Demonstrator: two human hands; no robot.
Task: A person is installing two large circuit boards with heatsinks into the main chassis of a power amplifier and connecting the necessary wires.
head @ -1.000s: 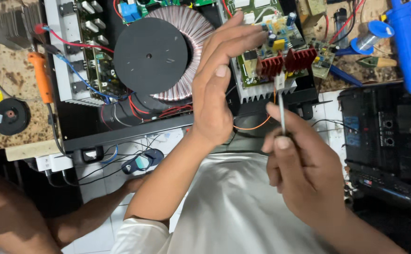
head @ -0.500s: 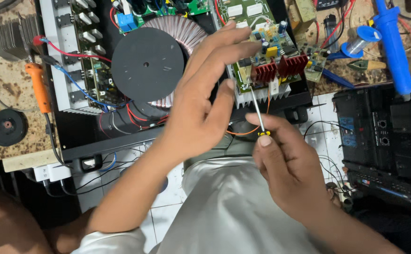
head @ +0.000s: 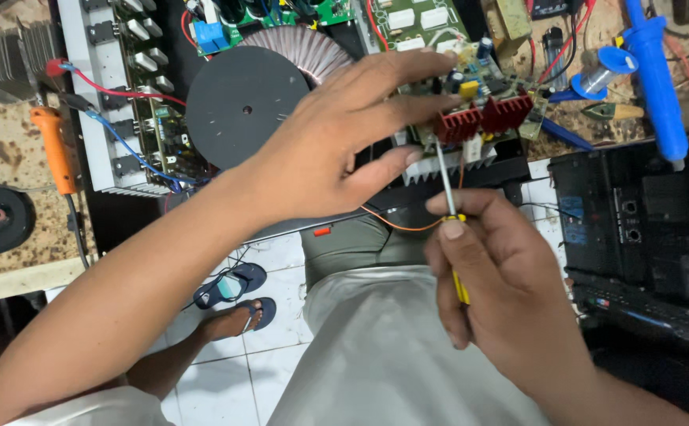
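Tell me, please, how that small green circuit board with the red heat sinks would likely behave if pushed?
The circuit board probably stays stiff and light. Its standing parts look fragile. The orange wire beneath may tug it back, so the left hand steadying it seems wise.

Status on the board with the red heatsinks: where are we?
Done: the black chassis is open, with the dark round-capped toroidal transformer exposed. In hand: the left hand steadies the green circuit board with red finned heatsinks; the right hand holds a yellow-handled screwdriver, its tip at the board's edge. Left: the board sits tilted, apparently not fastened; wires hang loose.
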